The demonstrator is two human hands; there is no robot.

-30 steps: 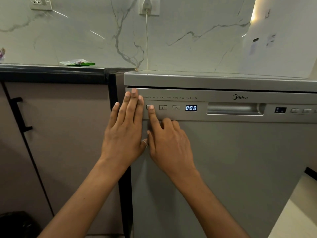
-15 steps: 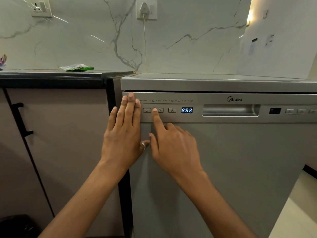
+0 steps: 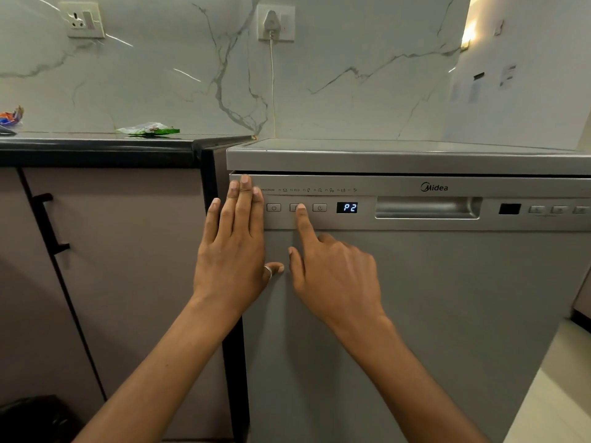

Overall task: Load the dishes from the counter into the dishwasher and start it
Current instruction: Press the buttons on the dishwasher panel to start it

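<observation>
1. The closed silver steel dishwasher is seen just beside the black-edged counter.
2. The left hand is laid flat, fingers straight, on the door's upper left corner.
3. Nothing is held by the right hand; the middle rectangular button is touched by its straight index finger, the others curled.
4. "P2" is shown on the blue-lit display.

Dim indoor light; warm glow upper right (overexposed); wide-angle edges bowed, soft.
</observation>
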